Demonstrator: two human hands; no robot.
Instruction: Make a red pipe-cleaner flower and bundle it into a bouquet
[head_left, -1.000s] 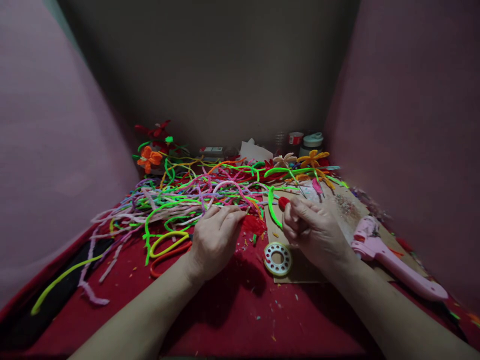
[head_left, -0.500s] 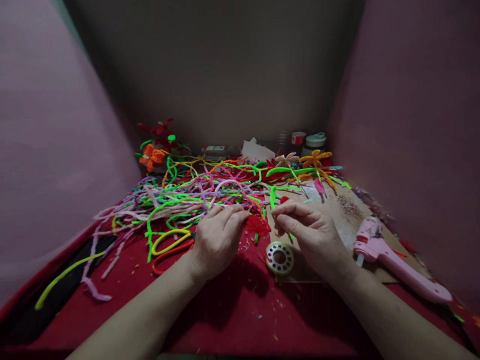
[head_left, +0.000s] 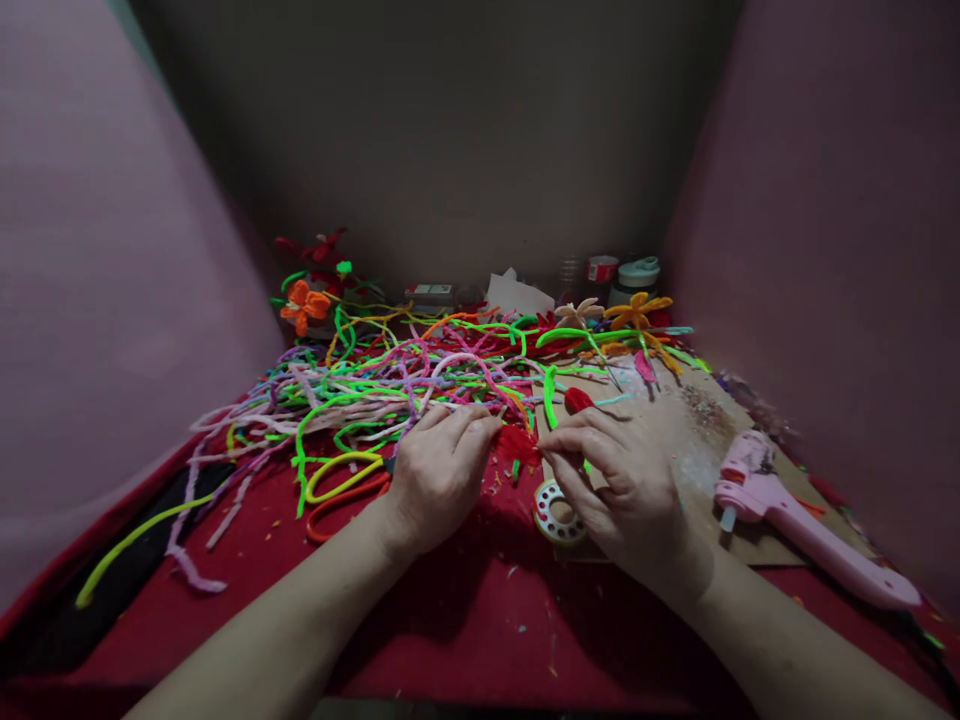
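My left hand is closed in a pinch on a red fuzzy pipe-cleaner piece, which sticks out to the right of its fingertips. The fingertips of my right hand are pinched together at the right edge of that same piece. Its exact shape is too dark to make out. Just below my right fingers lies a tape roll with a holed core, partly covered by them. Another red fuzzy piece shows behind my right hand. Scissors with yellow and red handles lie beside my left wrist.
Tangled coloured pipe cleaners spread across the red cloth. A pink glue gun rests on the cardboard at right. Fuzzy flowers, an orange one among them, and a lidded cup stand at the back.
My right hand has moved slightly left and down, and its fingertips have met the red piece's edge. My left hand keeps its pinch. The whole view has shifted slightly.
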